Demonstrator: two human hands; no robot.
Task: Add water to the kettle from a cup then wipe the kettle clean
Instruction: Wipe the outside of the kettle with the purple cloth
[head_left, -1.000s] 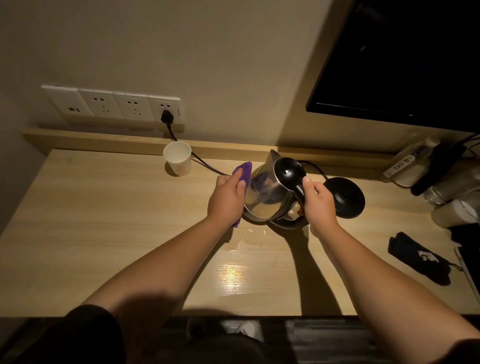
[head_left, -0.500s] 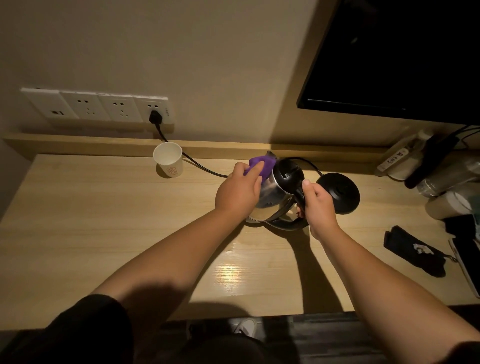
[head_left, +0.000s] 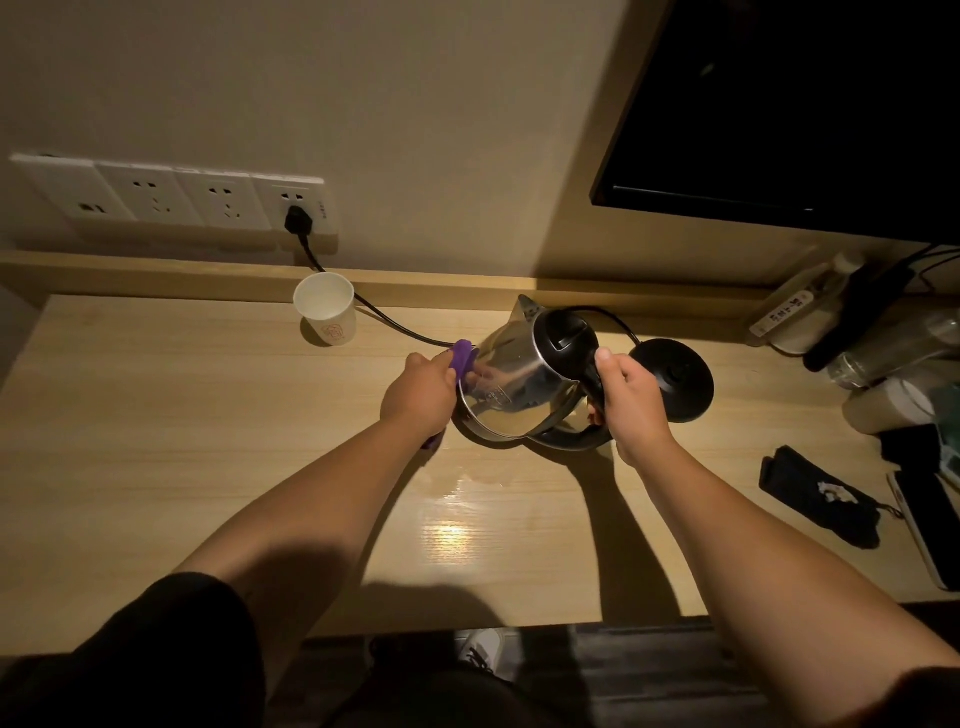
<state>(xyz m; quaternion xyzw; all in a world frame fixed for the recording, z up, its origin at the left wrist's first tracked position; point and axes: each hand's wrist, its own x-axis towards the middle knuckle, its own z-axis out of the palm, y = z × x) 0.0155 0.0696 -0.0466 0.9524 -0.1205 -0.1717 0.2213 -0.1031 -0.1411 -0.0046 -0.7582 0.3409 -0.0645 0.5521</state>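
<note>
A steel kettle (head_left: 519, 379) with a black lid and handle is tilted toward me above the wooden desk (head_left: 208, 441). My right hand (head_left: 631, 395) grips its black handle. My left hand (head_left: 421, 392) presses a purple cloth (head_left: 462, 358) against the kettle's left side; most of the cloth is hidden behind my fingers. A white paper cup (head_left: 326, 309) stands upright at the back of the desk, left of the kettle.
The kettle's round black base (head_left: 675, 384) sits just right of my right hand, its cord (head_left: 395, 325) running to a wall socket (head_left: 298, 221). A dark pouch (head_left: 821, 496) and bottles (head_left: 883, 348) crowd the right end. A dark screen (head_left: 805, 104) hangs above.
My left hand with the purple cloth has slid from the kettle's top near the spout back down to its left side. The right hand has kept its hold on the handle.
</note>
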